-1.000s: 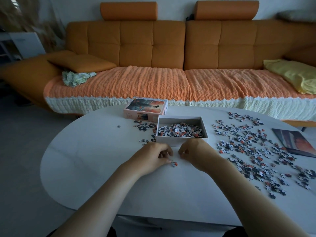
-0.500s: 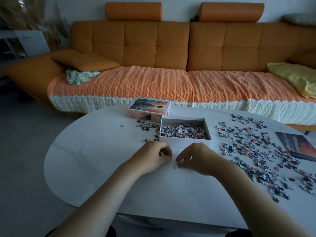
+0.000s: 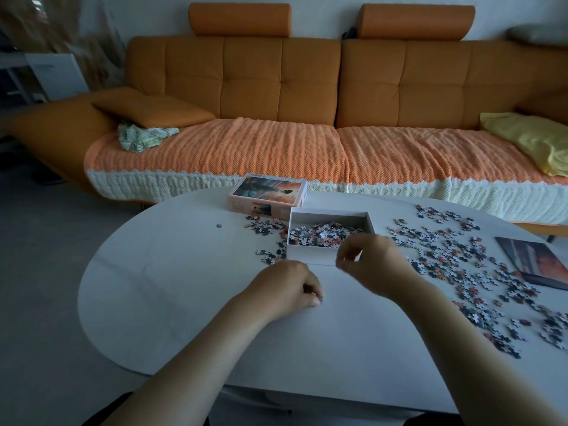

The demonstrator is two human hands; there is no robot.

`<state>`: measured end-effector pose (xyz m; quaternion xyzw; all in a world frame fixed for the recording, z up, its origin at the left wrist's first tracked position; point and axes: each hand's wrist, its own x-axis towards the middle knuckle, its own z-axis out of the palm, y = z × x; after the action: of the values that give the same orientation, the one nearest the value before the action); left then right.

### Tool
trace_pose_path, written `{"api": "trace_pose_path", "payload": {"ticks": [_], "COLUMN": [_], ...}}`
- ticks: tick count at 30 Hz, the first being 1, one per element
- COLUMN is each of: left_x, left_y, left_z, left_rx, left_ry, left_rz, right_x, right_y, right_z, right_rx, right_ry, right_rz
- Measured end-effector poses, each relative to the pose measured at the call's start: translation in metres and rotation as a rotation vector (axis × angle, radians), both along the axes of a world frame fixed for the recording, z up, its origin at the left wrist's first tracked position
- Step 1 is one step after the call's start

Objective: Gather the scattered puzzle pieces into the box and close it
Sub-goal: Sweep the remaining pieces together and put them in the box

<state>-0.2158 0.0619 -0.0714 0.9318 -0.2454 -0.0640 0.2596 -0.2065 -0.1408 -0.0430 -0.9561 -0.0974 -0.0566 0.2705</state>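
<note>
The table (image 3: pixel 184 287) is strewn rightward with pieces (image 3: pixel 461 265). The box (image 3: pixel 310 258) stands open centrally to receive them, with the lid (image 3: pixel 267 192) set behind. The right hand (image 3: pixel 375 262) is pinched above its near wall, and what it holds cannot be told. The left hand (image 3: pixel 285 290) is curled round pieces on the table.

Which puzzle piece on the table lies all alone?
The single dark piece far left of the open box; the small cluster lies by the box, the big spread to its right.

An open white box (image 3: pixel 310 257) is set upright on the counter (image 3: pixel 184 287), partly filled with puzzle pieces (image 3: pixel 322 235). More are scattered widely at its 3 o'clock and fewer at its 9 o'clock. The picture-printed lid (image 3: pixel 269 192) is laid at its 11 o'clock.
</note>
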Motion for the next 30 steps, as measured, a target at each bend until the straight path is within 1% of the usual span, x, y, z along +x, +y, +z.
{"api": "trace_pose_path", "payload": {"ticks": [2, 3, 5, 7, 9, 11, 14, 16, 17, 19, 20, 22, 24, 26, 28, 29, 30], "left_x": [0.001, 0.001, 0.004, 0.014, 0.027, 0.042, 0.063, 0.073, 0.076, 0.078, 0.078, 0.077, 0.071, 0.069, 0.072, 0.073, 0.074], "left_y": [-0.002, -0.003, -0.004, -0.006, -0.008, -0.01, -0.014, -0.018, -0.02, -0.021, -0.021, -0.019, -0.021, -0.023, -0.021, -0.02, -0.019], "left_z": [0.0, 0.0, 0.002, 0.007, 0.014, 0.016, 0.006, -0.003, -0.005, -0.008, -0.009, -0.009, -0.006, -0.006, -0.006, -0.006, -0.006], "left_rx": [0.003, -0.001, -0.042, -0.156, -0.257, -0.28, -0.159, -0.059, -0.046, -0.06, -0.054, -0.03, 0.002, 0.119, 0.263, 0.293, 0.28], "left_ry": [-0.005, -0.008, -0.035, -0.103, -0.189, -0.275, -0.397, -0.45, -0.454, -0.472, -0.505, -0.556, -0.487, -0.436, -0.458, -0.468, -0.463], "left_rz": [-0.003, 0.001, 0.035, 0.106, 0.201, 0.273, 0.272, 0.221, 0.202, 0.202, 0.201, 0.145, 0.027, -0.044, -0.011, 0.025, 0.054], "right_x": [0.006, 0.011, 0.019, 0.028, 0.035, 0.037, 0.036, 0.034, 0.033, 0.035, 0.038, 0.044, 0.047, 0.045, 0.042, 0.041, 0.04], "right_y": [-0.003, -0.004, -0.004, -0.004, -0.005, -0.007, -0.009, -0.006, -0.004, 0.001, 0.002, 0.002, -0.001, -0.004, -0.007, -0.007, -0.008], "right_z": [0.003, 0.003, 0.002, -0.005, -0.014, -0.018, -0.02, -0.022, -0.023, -0.027, -0.027, -0.025, -0.022, -0.02, -0.02, -0.02, -0.02], "right_rx": [0.071, 0.086, 0.099, 0.05, 0.003, -0.01, -0.053, -0.077, -0.107, -0.255, -0.333, -0.377, -0.338, -0.342, -0.365, -0.372, -0.375], "right_ry": [-0.159, -0.207, -0.245, -0.254, -0.295, -0.326, -0.318, -0.252, -0.199, -0.112, -0.083, -0.047, -0.059, -0.074, -0.037, -0.02, -0.014], "right_rz": [-0.083, -0.116, -0.169, -0.2, -0.168, -0.12, -0.019, 0.093, 0.146, 0.196, 0.195, 0.185, 0.168, 0.152, 0.135, 0.119, 0.097]}}
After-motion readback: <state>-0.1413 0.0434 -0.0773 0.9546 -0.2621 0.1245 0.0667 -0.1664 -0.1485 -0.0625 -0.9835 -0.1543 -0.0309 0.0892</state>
